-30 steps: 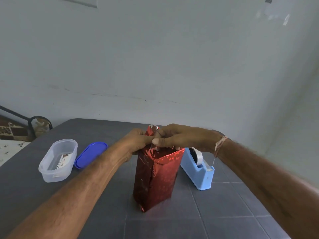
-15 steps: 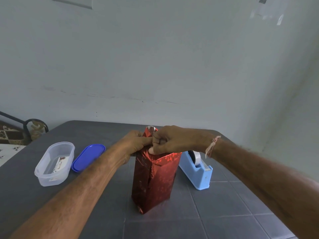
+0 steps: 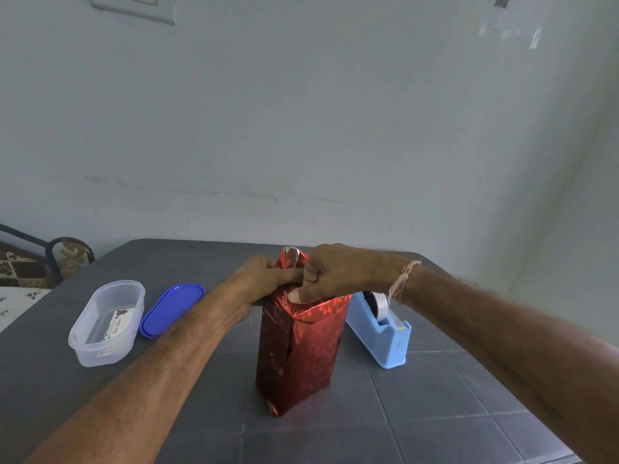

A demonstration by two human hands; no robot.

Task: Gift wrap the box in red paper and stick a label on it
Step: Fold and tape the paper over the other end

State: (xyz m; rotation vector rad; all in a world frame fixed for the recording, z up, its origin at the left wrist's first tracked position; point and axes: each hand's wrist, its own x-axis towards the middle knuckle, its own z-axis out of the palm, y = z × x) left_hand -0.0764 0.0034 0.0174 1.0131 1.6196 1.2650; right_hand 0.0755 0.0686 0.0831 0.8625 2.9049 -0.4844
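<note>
Surface: grey tiled table [image 3: 435, 413].
Box [image 3: 298, 360]: upright in red paper [image 3: 292, 259].
Left hand [image 3: 264, 279]: gripping paper top.
Right hand [image 3: 335, 272]: pinching same fold.
Clear tub [image 3: 100, 358]: label [image 3: 119, 324] inside, seemingly.

A home: patterned bedding [image 3: 20, 272] beside a grey table [image 3: 435, 413].

A clear plastic tub [image 3: 100, 354] stands near the table's [image 3: 435, 396] left edge. Its blue lid [image 3: 170, 309] lies flat just beside it, toward the middle. A light-blue tape dispenser [image 3: 382, 333] sits nearer the right edge. A wall socket [image 3: 134, 6] is mounted high behind.
</note>
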